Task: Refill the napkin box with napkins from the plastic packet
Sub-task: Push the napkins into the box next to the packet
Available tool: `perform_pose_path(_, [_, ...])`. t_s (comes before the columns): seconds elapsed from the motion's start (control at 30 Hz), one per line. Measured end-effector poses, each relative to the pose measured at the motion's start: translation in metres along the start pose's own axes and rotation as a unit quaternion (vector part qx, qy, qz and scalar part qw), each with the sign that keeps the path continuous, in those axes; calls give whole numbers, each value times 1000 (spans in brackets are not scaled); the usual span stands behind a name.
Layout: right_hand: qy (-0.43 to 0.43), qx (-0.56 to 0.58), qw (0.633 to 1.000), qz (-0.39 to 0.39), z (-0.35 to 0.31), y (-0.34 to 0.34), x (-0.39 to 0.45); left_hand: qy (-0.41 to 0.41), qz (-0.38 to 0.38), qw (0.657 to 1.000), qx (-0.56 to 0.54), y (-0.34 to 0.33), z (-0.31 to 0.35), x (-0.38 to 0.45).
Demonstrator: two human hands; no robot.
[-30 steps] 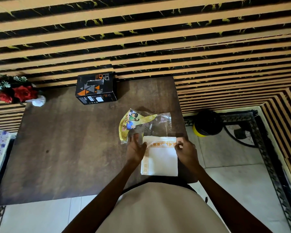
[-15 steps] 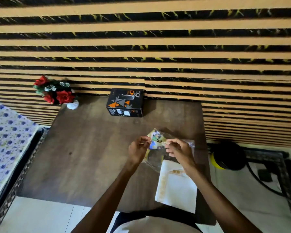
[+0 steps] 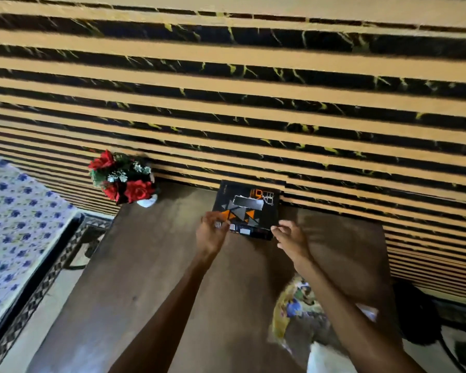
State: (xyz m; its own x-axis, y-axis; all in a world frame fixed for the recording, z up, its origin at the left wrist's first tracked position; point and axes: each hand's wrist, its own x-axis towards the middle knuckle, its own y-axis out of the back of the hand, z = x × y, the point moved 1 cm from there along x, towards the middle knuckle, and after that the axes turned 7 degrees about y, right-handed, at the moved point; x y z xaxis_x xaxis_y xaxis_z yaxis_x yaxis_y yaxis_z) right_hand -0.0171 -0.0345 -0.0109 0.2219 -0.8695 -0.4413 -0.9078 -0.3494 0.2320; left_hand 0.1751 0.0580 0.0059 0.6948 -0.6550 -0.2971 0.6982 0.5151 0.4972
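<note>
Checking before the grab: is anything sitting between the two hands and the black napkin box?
Nothing visible. The left hand and right hand are at the front corners of the napkin box, with only bare table there.

Red roses, floral cloth

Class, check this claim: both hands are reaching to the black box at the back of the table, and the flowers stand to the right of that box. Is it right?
Not quite. In the head view the left hand and right hand do reach to the black box at the back of the table, but the flowers stand to its left, not its right.
</note>
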Motion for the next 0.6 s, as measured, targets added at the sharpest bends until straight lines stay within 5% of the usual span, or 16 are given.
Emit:
perform_pose_path(0.1, [-46,-15,999,-1,0,-12,26,34,-11,999,10,2,-4,45])
perform_pose_path(0.27, [-76,19,997,-17,-3,-25,31,67,-138,988,29,-5,-17,83])
perform_pose_path(0.6, [-25,-51,998,-4,25,-52,-59,49,-136,982,-120,51,-47,-6])
